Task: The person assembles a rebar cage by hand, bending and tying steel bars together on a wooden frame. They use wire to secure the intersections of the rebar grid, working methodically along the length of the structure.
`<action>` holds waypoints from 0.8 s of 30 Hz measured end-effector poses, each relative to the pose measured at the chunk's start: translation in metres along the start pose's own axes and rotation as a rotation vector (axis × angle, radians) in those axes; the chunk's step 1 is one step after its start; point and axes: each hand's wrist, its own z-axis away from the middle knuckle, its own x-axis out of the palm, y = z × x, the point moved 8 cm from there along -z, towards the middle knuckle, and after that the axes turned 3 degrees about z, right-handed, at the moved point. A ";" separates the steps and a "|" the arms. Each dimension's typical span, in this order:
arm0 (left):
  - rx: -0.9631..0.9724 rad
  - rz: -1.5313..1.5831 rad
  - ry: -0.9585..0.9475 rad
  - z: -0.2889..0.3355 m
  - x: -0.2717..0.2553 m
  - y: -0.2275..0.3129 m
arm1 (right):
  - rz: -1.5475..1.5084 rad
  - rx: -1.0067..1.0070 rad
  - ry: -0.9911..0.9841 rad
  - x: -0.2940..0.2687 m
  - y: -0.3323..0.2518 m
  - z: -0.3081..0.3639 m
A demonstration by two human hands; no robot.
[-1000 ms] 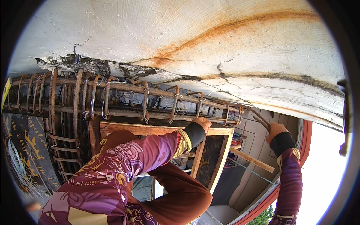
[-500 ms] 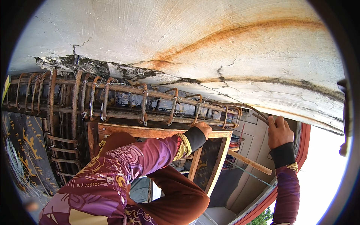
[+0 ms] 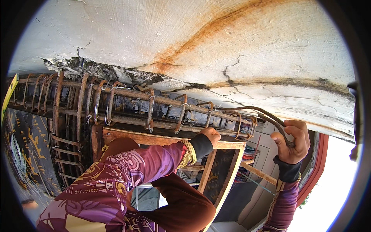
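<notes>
Fingers [image 3: 296, 133] of the right hand [image 3: 291, 152] curl closed around the bent steel rod [image 3: 270, 115] off the rebar cage's [image 3: 166, 100] right end, likely for leverage, while the left hand [image 3: 210, 136], near the wooden frame [image 3: 123, 134], seems braced, its grip unclear.

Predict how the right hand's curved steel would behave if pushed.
The curved steel looks stiff: it arches between the right hand and rebar cage without sagging. Its slender length may flex slightly, and its dull surface suggests decent grip.
</notes>
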 end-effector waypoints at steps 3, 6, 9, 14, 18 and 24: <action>0.050 -0.115 -0.010 -0.006 0.002 0.005 | -0.315 0.147 0.383 0.007 0.035 0.010; 0.056 -0.174 0.026 -0.002 -0.010 0.016 | -0.935 0.362 0.733 0.026 0.073 0.044; 0.066 -0.200 0.043 -0.008 -0.016 0.013 | -0.889 0.534 0.937 0.022 0.086 0.060; 0.033 -0.188 0.053 -0.007 -0.020 0.011 | -0.289 1.003 1.052 0.027 0.097 0.048; 0.061 -0.142 0.081 -0.011 -0.018 0.014 | -0.043 1.157 0.990 0.019 0.126 0.063; 0.012 -0.141 0.014 -0.007 -0.002 0.006 | -0.574 0.764 0.982 0.011 0.076 0.072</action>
